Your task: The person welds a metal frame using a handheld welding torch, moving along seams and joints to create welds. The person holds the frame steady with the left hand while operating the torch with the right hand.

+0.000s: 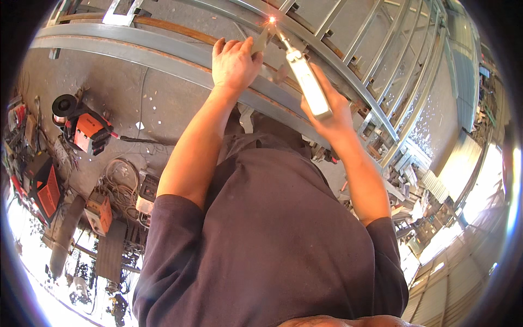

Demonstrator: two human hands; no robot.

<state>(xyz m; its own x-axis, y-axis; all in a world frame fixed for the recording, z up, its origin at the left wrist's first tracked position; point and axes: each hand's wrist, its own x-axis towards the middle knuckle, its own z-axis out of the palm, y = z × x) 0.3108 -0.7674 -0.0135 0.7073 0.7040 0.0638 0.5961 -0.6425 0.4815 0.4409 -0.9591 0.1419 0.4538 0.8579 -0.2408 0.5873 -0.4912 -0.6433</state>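
A handheld welding torch (307, 81) with a pale body is in my right hand (337, 110), its nozzle pointing up the picture. Just past the nozzle a bright glow with sparks (272, 19) shows on the metal frame. My left hand (235, 63) grips a flat metal plate (263, 40) whose far end reaches close to the glow. Both hands are above long curved-looking steel beams (171, 51). Whether the plate touches the frame is hard to tell in the glare.
Steel bars form a grille-like frame (367, 32) at the upper right. On the floor at left stand an orange machine with a wire spool (88, 131), another orange-and-black machine (47, 188) and coiled cables (122, 175). Metal offcuts (408, 180) lie at right.
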